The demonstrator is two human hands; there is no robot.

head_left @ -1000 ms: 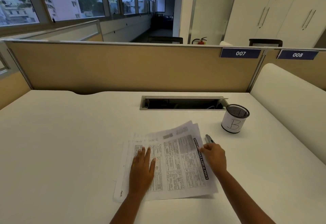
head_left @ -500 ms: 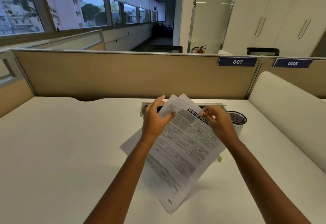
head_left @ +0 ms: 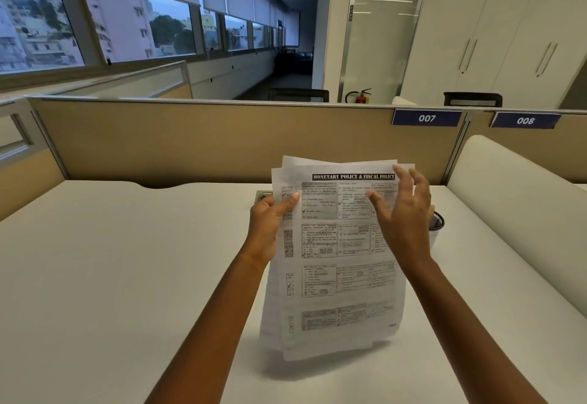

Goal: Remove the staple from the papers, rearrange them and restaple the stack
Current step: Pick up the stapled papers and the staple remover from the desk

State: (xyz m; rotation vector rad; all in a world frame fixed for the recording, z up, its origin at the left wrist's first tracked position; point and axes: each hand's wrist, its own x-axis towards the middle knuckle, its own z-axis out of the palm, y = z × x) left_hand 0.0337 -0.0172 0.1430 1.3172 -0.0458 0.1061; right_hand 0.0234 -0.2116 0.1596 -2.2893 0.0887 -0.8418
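the left hand (head_left: 270, 229) grasps the papers (head_left: 336, 276) at their left edge, thumb laid across the printed front and fingers behind. the right hand (head_left: 403, 222) is released, with its fingers spread and relaxed in front of the sheets' upper right side. it is blurred, and i cannot tell whether it touches the paper.

the papers stand nearly upright above the middle of the desk, several sheets loosely fanned so their top corners do not line up. the front sheet carries a black banner reading "monetary policy & fiscal policy" over boxed columns of small text with tick marks. a soft shadow lies on the desk under the lower edge; whether that edge touches the surface i cannot tell.

the desk (head_left: 127, 276) is a plain white top. a recessed cable slot (head_left: 263, 195) shows just behind the left hand, and a white cup with a dark mesh rim (head_left: 436, 225) peeks out behind the right wrist. a white rounded side panel (head_left: 508, 197) bounds the desk on the right.

a beige partition (head_left: 190, 140) with a metal top rail closes off the far side — two blue labels sit on it, 007 (head_left: 426, 118) and 008 (head_left: 525, 121). beyond it are two dark chair backs (head_left: 472, 99), a red fire extinguisher (head_left: 360, 97) on the floor by a frosted glass door (head_left: 381, 38), and tall white cabinets (head_left: 508, 38) with long handles. on the left a row of windows (head_left: 111, 28) with half-drawn blinds runs down the dim room — buildings and trees show outside under a bluish sky.
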